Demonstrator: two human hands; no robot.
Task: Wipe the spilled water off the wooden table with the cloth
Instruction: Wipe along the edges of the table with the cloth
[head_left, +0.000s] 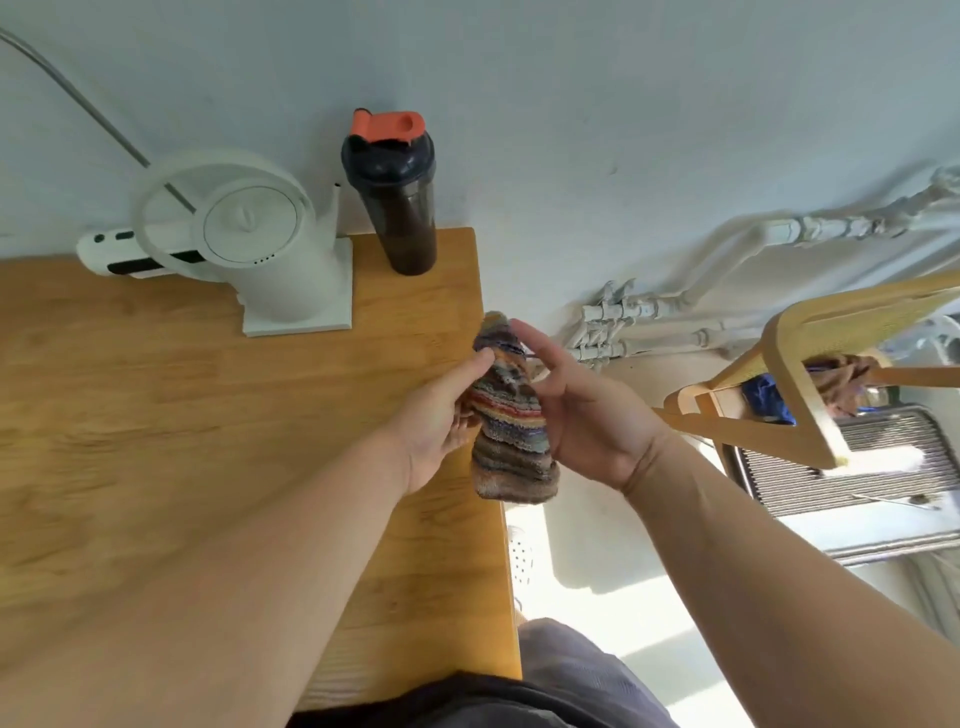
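A striped, multicoloured cloth (511, 415) hangs bunched between both hands, just over the right edge of the wooden table (156, 415). My left hand (441, 410) pinches its upper left side with thumb and fingers. On the cloth's right side, my right hand (587, 410) grips it, fingers curled around it. The cloth's lower end droops free below the hands. I cannot make out any water on the tabletop from here.
A white kettle on a square base (270, 249) and a white power strip (114, 254) stand at the table's back. A dark shaker bottle with an orange lid (397, 202) stands at the back right corner. A wooden chair (810, 374) stands on the right.
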